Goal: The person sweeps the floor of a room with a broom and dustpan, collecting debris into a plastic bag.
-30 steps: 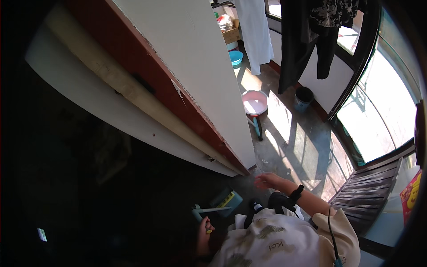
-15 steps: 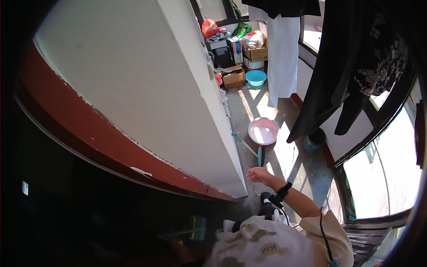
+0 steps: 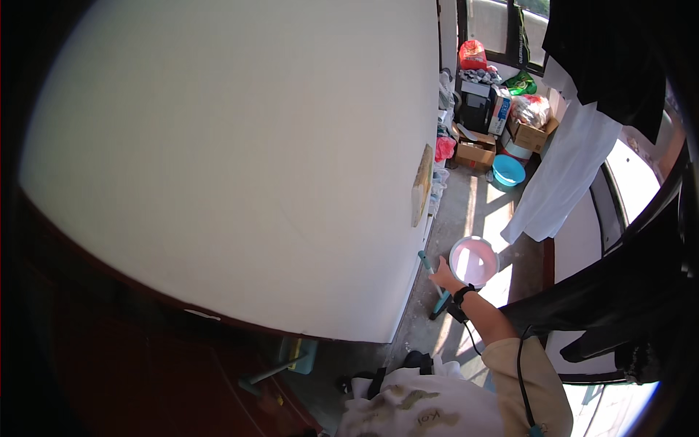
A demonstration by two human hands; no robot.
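Note:
My right hand (image 3: 443,272) reaches to a turquoise-and-white long-handled broom or squeegee (image 3: 423,258) beside a pink basin (image 3: 473,261); its fingers look apart at the handle, and whether they touch it is unclear. In deep shadow at the lower left, my left hand (image 3: 272,400) is closed on the handle of a teal dustpan (image 3: 306,357), which has a yellow strip.
A white wall (image 3: 240,160) with a red lower edge fills the left. Boxes (image 3: 475,151), bags (image 3: 530,109) and a blue basin (image 3: 508,167) crowd the far end of the sunlit passage (image 3: 459,211). White cloth (image 3: 568,167) and dark clothes (image 3: 597,51) hang at the right.
My view has swung toward the white wall and down the passage. My right hand has moved forward to the long handle beside the pink basin. My left hand stays low with the dustpan.

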